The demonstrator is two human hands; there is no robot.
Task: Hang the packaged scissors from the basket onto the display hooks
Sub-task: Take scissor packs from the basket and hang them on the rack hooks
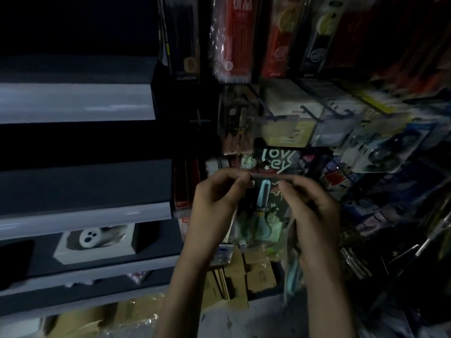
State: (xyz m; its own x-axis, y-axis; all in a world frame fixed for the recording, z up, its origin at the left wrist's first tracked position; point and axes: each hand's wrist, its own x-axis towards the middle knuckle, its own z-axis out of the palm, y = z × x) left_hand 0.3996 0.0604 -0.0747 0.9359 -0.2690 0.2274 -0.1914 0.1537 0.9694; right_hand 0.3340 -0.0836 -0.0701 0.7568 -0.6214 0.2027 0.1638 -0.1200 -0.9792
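Note:
Both hands hold one packaged scissors (pixel 264 203), a dark card with a pale blue-green pair under clear plastic, upright in front of the display. My left hand (pixel 214 203) pinches the pack's upper left edge. My right hand (pixel 312 211) grips its right side, fingertips on the top edge. Further packs seem to hang below my right hand (pixel 291 272), blurred. A display hook (pixel 310 113) sticks out above the pack, among other hanging goods. The basket is out of view.
Grey shelves (pixel 78 215) run along the left, one holding a white boxed item (pixel 97 240). Red and black packs (pixel 234 37) hang at the top. Crowded packaged goods (pixel 380 147) fill the right. Cardboard boxes (pixel 246 272) lie on the floor below.

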